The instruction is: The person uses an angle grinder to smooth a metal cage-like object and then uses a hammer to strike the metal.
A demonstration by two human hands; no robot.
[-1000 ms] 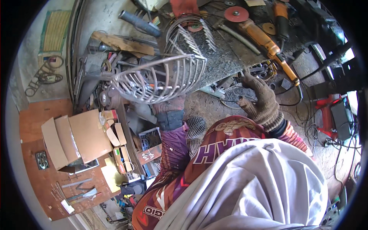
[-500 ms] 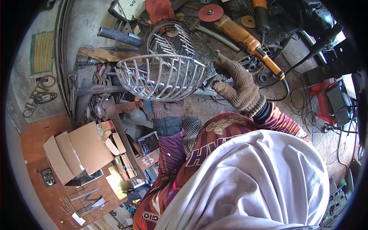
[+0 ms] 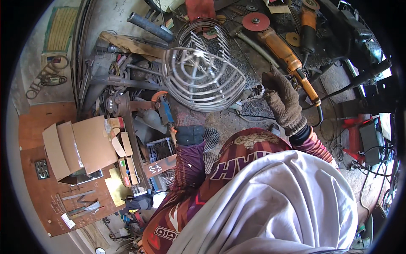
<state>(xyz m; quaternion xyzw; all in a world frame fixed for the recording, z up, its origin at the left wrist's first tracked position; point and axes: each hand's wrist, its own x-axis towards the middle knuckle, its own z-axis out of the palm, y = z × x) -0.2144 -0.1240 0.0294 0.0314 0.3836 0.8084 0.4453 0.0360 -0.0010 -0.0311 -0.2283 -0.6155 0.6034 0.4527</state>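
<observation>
A round metal wire basket (image 3: 203,80), made of curved rods joined to hoops, is tilted up in front of me. My left hand (image 3: 192,113), in a reddish-grey glove with a dark cuff, holds it from the near underside; its fingers are mostly hidden behind the rods. To the right of the basket, my right hand (image 3: 286,103) wears a brown knitted glove. Its thumb and fingers are apart, with nothing seen between them, and it is clear of the basket. An orange grinder (image 3: 283,51) with a red disc (image 3: 256,21) lies just beyond that hand.
Another orange-black power tool (image 3: 308,25) lies far right, with cables trailing nearby. A metal pipe (image 3: 150,26) lies far left. A blue-orange tool (image 3: 164,110) is beside my left forearm. Cardboard boxes (image 3: 93,142) rest on the brown board at left. A red stand (image 3: 352,135) is at right.
The wire basket has turned in my left hand, so its ringed bottom shows more. My right hand stays apart from it, fingers drawn slightly closer. The whole view has shifted.
</observation>
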